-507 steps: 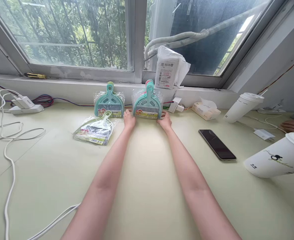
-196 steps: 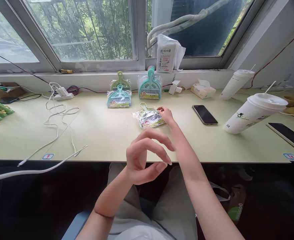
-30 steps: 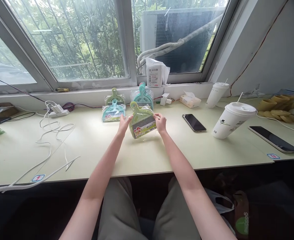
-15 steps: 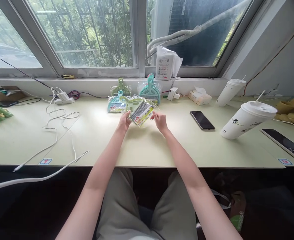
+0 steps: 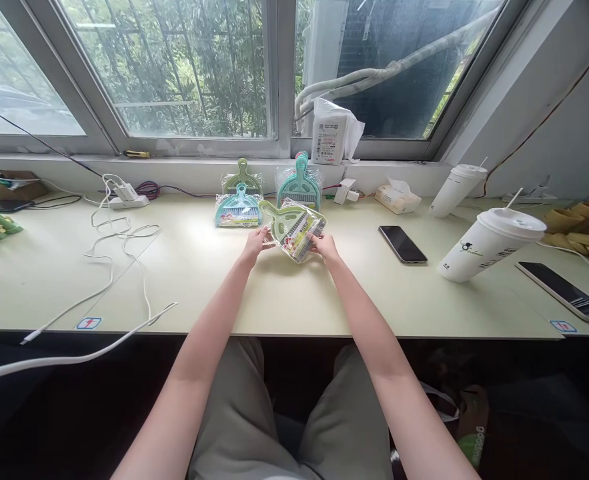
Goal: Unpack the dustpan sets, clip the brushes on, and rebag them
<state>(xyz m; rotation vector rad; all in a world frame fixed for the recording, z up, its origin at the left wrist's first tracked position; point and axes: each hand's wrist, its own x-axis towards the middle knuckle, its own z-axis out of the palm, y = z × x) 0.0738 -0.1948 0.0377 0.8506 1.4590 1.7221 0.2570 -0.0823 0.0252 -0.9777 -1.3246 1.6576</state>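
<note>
A green dustpan and brush set [image 5: 288,227] in clear plastic wrap is held tilted above the table, its handle toward the upper left and its printed label facing me. My right hand [image 5: 324,247] grips its right edge, thumb over the front. At the lower left edge, my left hand [image 5: 257,244] closes on the wrapped set, its fingertips partly behind the plastic. Just beyond stand a wrapped blue dustpan set [image 5: 239,207], another green dustpan set [image 5: 243,177] behind it, and a teal stack of dustpan sets [image 5: 300,183] against the sill wall.
White cables [image 5: 119,247] sprawl over the table [image 5: 214,293] on the left. To the right lie a phone [image 5: 403,244], a tissue pack [image 5: 397,197], tall white cups [image 5: 491,243] and a second phone [image 5: 567,290]. A white package [image 5: 331,137] sits on the sill.
The green dustpan set has moved slightly right and toward me and has turned more upright. My right hand has gone from a pinch by its right edge to a fuller grip.
</note>
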